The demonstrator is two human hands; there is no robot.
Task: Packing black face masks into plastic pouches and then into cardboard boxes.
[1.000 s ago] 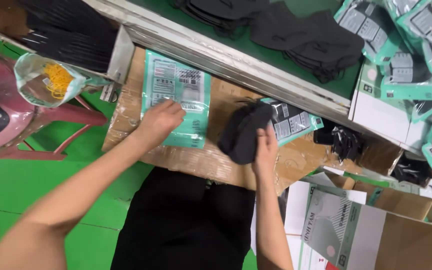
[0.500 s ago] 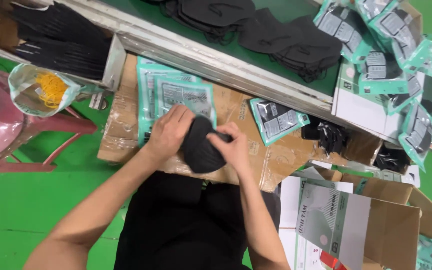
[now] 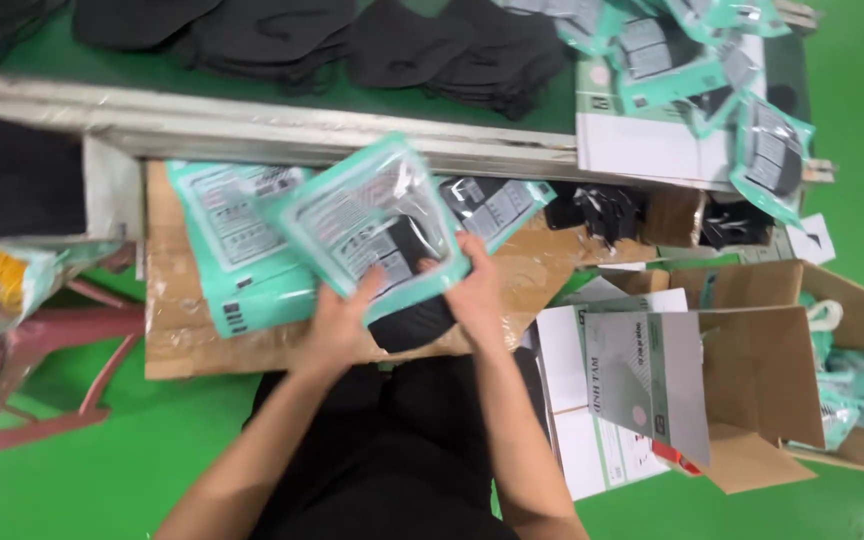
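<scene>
While tilted, pouch (image 3: 377, 225) sits between hands — left (image 3: 337, 325), right (image 3: 474, 295).

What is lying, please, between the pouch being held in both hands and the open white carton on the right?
In the head view, bare taped cardboard worktop separates the held pouch from the white carton; nothing else lies there.

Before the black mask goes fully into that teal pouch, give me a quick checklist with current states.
1. Left hand grips the teal pouch: ok.
2. Right hand at the pouch's lower edge: ok.
3. Black mask fully inside: not ok, part sticks out below.
4. Pouch mouth open wide enough: cannot tell, blurred.
5. Spare pouches on the cardboard beside the left hand: ok.
</scene>
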